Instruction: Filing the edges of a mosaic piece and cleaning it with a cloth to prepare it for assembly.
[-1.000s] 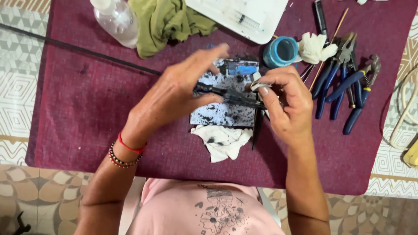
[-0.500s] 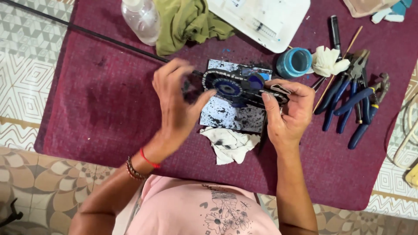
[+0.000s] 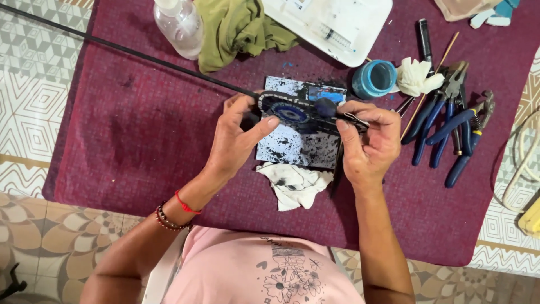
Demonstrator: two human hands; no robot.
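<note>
two hands at work over one maroon cloth (image 3: 140, 141). left hand (image 3: 239, 138) pinched on the left end of one dark flat piece with a blue round centre (image 3: 292, 111), thumb on top, fingers under it. right hand (image 3: 368, 141) clamped on the right end of the same piece, fingertips closed over a thin metal bit; what that bit is, too small to tell. piece held level, just above one ink-spattered tile (image 3: 292, 143) lying at mid-cloth.

counted on the cloth: one stained white rag (image 3: 295, 183) touching the tile's near edge; one blue pot (image 3: 374, 79) beyond the right hand, one white wad (image 3: 416, 76) against it; several blue-handled pliers (image 3: 444, 132) heaped just right of the right hand, exact count unclear where handles cross; one thin wooden stick (image 3: 430, 84) slanting through them; one clear bottle (image 3: 180, 25) and one olive cloth (image 3: 242, 28) at the far edge; one white tray (image 3: 360, 45) overhanging the top of view; one long black rod (image 3: 129, 52) running diagonally from far left to the held piece.

open room: wide bare stretch of cloth left of the left hand, narrower bare strip along the near edge. right side crowded to the cloth's edge. patterned floor tiles (image 3: 22, 112) beyond the left edge.
</note>
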